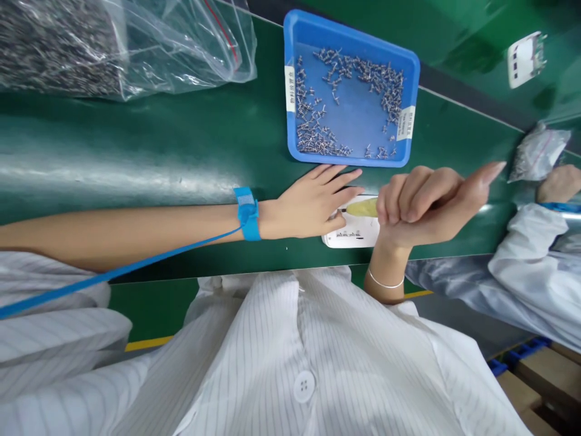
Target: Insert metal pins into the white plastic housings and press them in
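My left hand [313, 203], with a blue wrist strap [247, 214], is spread over the left end of a white plastic part [351, 239] on the green bench. Its thumb and index finger rest on that part, either side of a tool tip. My right hand [426, 203] is wrapped round a yellow-handled screwdriver [362, 208], thumb stretched out to the right. The screwdriver lies nearly level in view, its thin dark tip at the white part between my left fingers. Whether a screw sits under the tip is hidden. The right hand covers the part's right end.
A blue tray [349, 162] of small metal screws [318, 140] stands just beyond my hands. Clear bags hold more metal pieces, a large bag [59, 51] at upper left and a small one [538, 154] at right. Another white part [526, 60] lies far right. A co-worker's hand [560, 183] is at right.
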Tool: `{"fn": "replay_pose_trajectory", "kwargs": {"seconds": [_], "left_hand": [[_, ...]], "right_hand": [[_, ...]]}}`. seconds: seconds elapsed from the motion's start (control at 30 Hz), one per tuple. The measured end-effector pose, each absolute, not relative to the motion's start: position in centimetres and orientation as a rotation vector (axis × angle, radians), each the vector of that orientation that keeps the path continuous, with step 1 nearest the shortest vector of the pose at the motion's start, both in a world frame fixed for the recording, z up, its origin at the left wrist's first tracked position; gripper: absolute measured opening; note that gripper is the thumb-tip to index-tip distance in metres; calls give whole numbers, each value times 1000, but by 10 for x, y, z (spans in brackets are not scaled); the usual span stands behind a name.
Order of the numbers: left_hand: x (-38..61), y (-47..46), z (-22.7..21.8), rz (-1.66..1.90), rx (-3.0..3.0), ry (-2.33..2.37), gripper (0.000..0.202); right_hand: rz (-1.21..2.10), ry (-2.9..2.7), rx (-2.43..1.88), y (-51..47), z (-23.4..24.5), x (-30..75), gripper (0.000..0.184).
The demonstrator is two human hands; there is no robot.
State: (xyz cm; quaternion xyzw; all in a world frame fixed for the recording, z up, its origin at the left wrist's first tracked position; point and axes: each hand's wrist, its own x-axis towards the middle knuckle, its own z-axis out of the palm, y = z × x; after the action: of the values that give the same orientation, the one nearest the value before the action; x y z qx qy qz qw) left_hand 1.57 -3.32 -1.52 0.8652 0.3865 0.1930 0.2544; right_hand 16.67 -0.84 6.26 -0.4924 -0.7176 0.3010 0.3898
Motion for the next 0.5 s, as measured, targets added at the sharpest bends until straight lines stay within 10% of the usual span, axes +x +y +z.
{"fn": "replay_pose_trajectory", "kwargs": {"seconds": [0.5], "left_hand": [[16,-32,-17,544,2344,1001,60]], "right_hand": [[620,-2167,-1495,-15,41,159,65]]}}
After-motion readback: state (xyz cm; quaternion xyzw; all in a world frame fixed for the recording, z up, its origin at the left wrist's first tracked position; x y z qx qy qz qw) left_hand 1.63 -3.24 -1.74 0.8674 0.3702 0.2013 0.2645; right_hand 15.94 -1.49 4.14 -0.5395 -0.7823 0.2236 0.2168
